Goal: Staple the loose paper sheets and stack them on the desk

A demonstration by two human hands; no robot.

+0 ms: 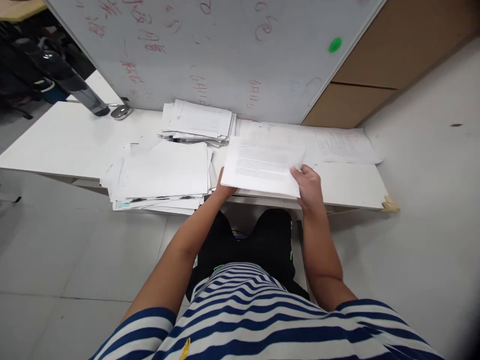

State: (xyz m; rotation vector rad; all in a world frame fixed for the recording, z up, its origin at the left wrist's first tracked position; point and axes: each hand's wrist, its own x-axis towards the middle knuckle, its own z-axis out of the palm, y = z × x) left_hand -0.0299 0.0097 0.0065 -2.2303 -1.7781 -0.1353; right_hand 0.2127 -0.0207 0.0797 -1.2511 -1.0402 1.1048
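Observation:
A printed sheet of paper [262,165], perhaps with more beneath it, is held tilted over the front edge of the desk. My right hand [309,187] pinches its right edge, thumb on top. At the lower left corner my left hand [225,186] grips it from below; most of those fingers are hidden under the paper. Close by on the left lies a large uneven paper stack [165,170], its front overhanging the desk edge. Behind it sits a smaller paper stack [200,120]. Several lines of print show on the held sheet.
On the white desk [348,182], a wide printed sheet [337,142] lies flat at the back right. A whiteboard [225,55] with red writing stands behind. A computer mouse [120,112] and a dark clear bottle [80,87] are at the left. Cardboard boxes [375,55] rise at the right.

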